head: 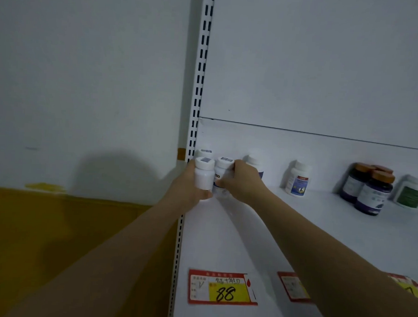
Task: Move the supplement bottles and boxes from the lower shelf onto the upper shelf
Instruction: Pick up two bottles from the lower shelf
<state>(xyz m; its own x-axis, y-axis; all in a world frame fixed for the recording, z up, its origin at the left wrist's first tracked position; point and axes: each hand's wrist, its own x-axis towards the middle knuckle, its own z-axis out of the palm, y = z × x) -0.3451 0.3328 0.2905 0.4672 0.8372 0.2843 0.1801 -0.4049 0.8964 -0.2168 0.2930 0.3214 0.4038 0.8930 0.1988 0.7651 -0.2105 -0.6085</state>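
A: Writing first. What reads?

B: One price tag [223, 288] on the front lip of the white shelf [247, 233]. It has a red border and a yellow panel, with "88" handwritten in black marker. The scrawl above is illegible. A second tag [292, 285] is half hidden by the right forearm, print too small.

A: Bottle labels?

B: All blurred. The blue-label bottle [297, 178] is white plastic with some figure on the label and no readable text. Two dark bottles [370, 193] with orange-brown caps stand touching, purple labels. The green-label bottle [410, 193] is near the right edge, white-capped.

A: Hands?

B: The left hand [189, 184] is wrapped round the left bottle [204, 174], a plain white cylinder with a barcode sticker on its flat cap. The thumb is curled under its base. The right hand [242, 182] grips the right bottle [223, 172], fingers closed over its far side. It has the same barcode cap and a strip of label showing.

A: Where are those two?

B: At the shelf's left rear corner, side by side and touching, upright. I cannot tell whether their bases rest on the board.

A: Neighbours?

B: A rear bottle [204, 153] stands just behind them against the back panel. Another white bottle [255, 163] is partly hidden behind the right hand.

A: Structure?

B: A white slotted upright [199, 85] of painted metal, with paired dark slots. The shelf surface is smooth and matte. The wall [86, 79] to the left is white above, mustard below.
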